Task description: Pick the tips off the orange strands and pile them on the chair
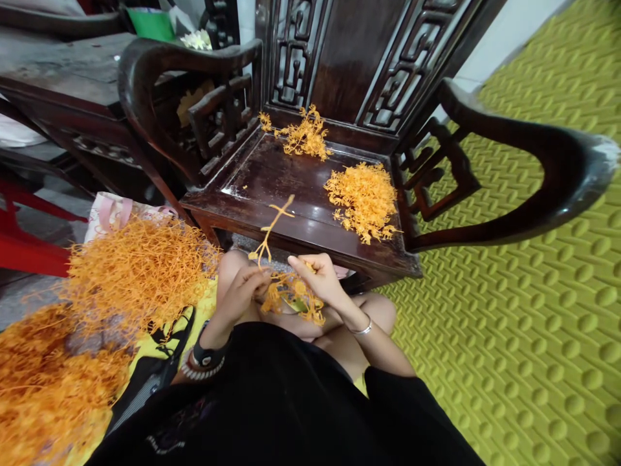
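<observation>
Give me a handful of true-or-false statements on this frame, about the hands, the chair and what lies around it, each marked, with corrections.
1. The left hand holds a branching orange stem. True.
2. The silver bracelet is on the left wrist. False: it is on the right wrist; the left has a dark band.
3. Two orange piles lie apart on the chair seat. True.
4. The green container stands on the chair seat. False: it is on the dark table to the left.
5. A big orange heap lies beside the person's right knee. False: it is on the left side.
</observation>
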The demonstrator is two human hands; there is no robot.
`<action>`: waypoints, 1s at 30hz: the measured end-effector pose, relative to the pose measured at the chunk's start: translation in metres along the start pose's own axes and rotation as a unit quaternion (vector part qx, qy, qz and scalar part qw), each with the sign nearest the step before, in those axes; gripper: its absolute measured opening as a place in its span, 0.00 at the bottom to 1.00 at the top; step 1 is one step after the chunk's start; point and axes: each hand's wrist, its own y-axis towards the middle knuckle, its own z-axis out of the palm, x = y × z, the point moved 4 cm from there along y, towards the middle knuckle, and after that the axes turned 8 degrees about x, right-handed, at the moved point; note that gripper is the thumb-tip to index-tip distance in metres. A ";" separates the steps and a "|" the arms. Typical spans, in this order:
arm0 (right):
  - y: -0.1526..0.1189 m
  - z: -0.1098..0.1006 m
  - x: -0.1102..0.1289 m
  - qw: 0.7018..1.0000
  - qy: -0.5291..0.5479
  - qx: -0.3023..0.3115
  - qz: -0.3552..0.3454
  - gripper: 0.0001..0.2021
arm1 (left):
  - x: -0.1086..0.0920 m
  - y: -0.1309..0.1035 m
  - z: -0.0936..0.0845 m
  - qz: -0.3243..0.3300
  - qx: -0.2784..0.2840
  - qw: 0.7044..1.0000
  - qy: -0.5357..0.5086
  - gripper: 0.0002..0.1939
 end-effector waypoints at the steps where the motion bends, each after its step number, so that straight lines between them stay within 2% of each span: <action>1: -0.003 0.000 0.005 0.999 -0.024 -0.032 -0.014 0.29 | 0.002 -0.004 0.002 -0.007 -0.002 1.000 -0.007 0.27; 4: -0.015 -0.008 0.026 0.983 -0.100 -0.133 -0.077 0.28 | 0.005 -0.019 0.009 -0.034 0.002 0.999 -0.019 0.27; 6: -0.024 -0.029 0.045 0.955 -0.121 -0.241 -0.126 0.28 | 0.005 -0.033 0.006 -0.055 -0.026 0.997 -0.038 0.27; 8: -0.038 -0.066 0.063 0.889 -0.090 -0.409 -0.184 0.27 | 0.002 -0.049 -0.007 -0.062 -0.112 0.989 -0.070 0.26; 9: -0.047 -0.087 0.071 0.831 -0.058 -0.507 -0.223 0.27 | -0.001 -0.057 -0.016 -0.061 -0.164 0.981 -0.089 0.25; 10: -0.052 -0.106 0.077 0.786 -0.030 -0.563 -0.252 0.27 | -0.004 -0.064 -0.024 -0.057 -0.205 0.971 -0.107 0.25; 11: -0.052 -0.123 0.082 0.766 -0.025 -0.586 -0.264 0.27 | -0.007 -0.068 -0.030 -0.049 -0.227 0.965 -0.121 0.23; 12: -0.047 -0.137 0.085 0.773 -0.038 -0.580 -0.254 0.27 | -0.010 -0.070 -0.035 -0.036 -0.230 0.964 -0.131 0.22; 13: -0.037 -0.148 0.086 0.801 -0.072 -0.550 -0.227 0.27 | -0.013 -0.069 -0.037 -0.015 -0.219 0.966 -0.136 0.22; 15: -0.011 -0.164 0.080 0.856 -0.202 -0.459 -0.126 0.28 | -0.020 -0.061 -0.036 0.037 -0.170 0.975 -0.137 0.21; 16: 0.002 -0.171 0.071 0.863 -0.284 -0.413 -0.058 0.28 | -0.022 -0.055 -0.034 0.059 -0.145 0.978 -0.137 0.20; 18: 0.025 -0.186 0.046 0.834 -0.423 -0.348 0.072 0.25 | -0.023 -0.041 -0.027 0.083 -0.104 0.980 -0.145 0.18; 20: 0.040 -0.204 0.019 0.801 -0.487 -0.305 0.164 0.15 | -0.023 -0.028 -0.019 0.085 -0.066 0.981 -0.164 0.16; 21: 0.045 -0.212 0.006 0.796 -0.498 -0.289 0.190 0.10 | -0.023 -0.024 -0.015 0.087 -0.054 0.980 -0.174 0.15; 23: 0.051 -0.224 -0.015 0.792 -0.504 -0.265 0.220 0.06 | -0.024 -0.018 -0.009 0.089 -0.045 0.979 -0.176 0.15; 25: 0.052 -0.230 -0.029 0.781 -0.512 -0.247 0.259 0.11 | -0.025 -0.016 -0.005 0.082 -0.057 0.985 -0.138 0.16; 27: 0.047 -0.224 -0.028 0.756 -0.536 -0.268 0.262 0.17 | -0.025 -0.016 -0.001 0.076 -0.075 0.992 -0.073 0.18; 29: 0.037 -0.202 -0.012 0.751 -0.547 -0.324 0.179 0.20 | -0.026 -0.013 0.003 0.075 -0.087 0.993 -0.006 0.19; 30: 0.030 -0.184 -0.001 0.766 -0.528 -0.352 0.106 0.21 | -0.026 -0.011 0.005 0.080 -0.094 0.992 0.026 0.19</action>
